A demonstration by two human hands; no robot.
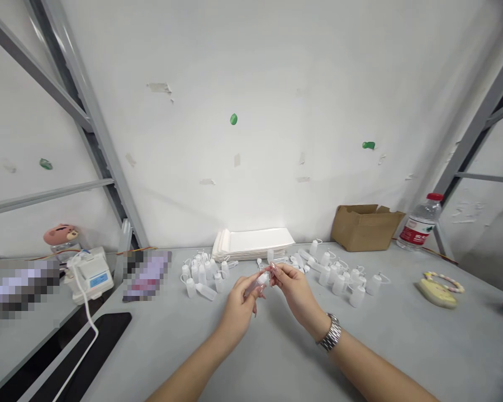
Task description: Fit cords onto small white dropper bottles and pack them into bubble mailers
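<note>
Between my two hands, over the middle of the grey table (272, 346), is a small translucent plastic squeeze bottle (265, 277). My left hand (241, 298) is closed around its body. The fingertips of my right hand (291, 283) pinch at its top end; whether they grip a cap or the neck is too small to tell. Capped bottles with loop straps (202, 272) stand grouped to the left, one lying on its side (206, 291). More strapped bottles (339, 282) stand to the right. Behind my hands lie loose bottles and small white caps (298, 262).
A stack of white trays or envelopes (255, 244) lies against the wall. An open cardboard box (365, 228) and a red-capped water bottle (421, 223) stand back right. A yellow pouch with a beaded strap (438, 291) lies right; a white power strip (91, 274) and cable sit left.
</note>
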